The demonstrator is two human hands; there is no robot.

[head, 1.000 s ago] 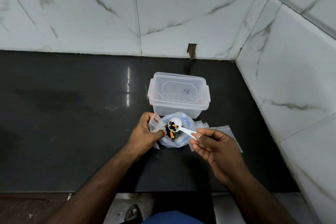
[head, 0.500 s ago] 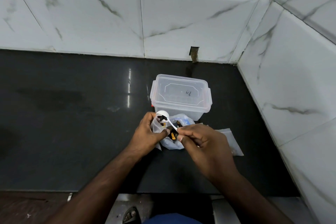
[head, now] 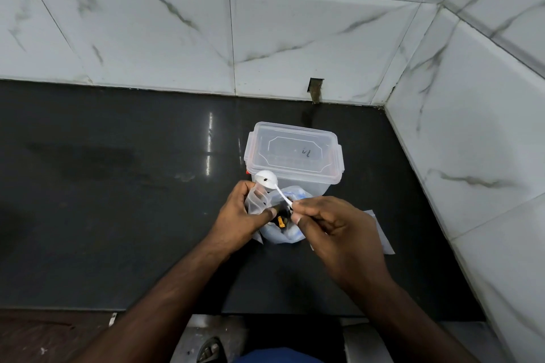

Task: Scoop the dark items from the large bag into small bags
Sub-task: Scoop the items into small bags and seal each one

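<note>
My left hand (head: 240, 214) grips a small clear zip bag (head: 257, 197) with its mouth held open. Pinching the handle of a white plastic spoon (head: 266, 179), my right hand (head: 330, 224) holds the bowl tilted over that mouth. One dark speck sticks to the spoon's bowl. Between my hands lies the large clear bag (head: 284, 234), open, with dark and orange items (head: 281, 219) showing inside. Most of the large bag is hidden under my hands.
A lidded clear plastic box (head: 295, 153) stands just behind the bags on the black counter (head: 118, 186). Flat empty small bags (head: 383, 240) lie under my right hand. Tiled walls close the back and the right side; the counter's front edge is near my elbows.
The spoon left the large bag with dark items, swung left to the small bag's mouth and tipped; its bowl now looks nearly empty. My left hand kept holding the small bag.
</note>
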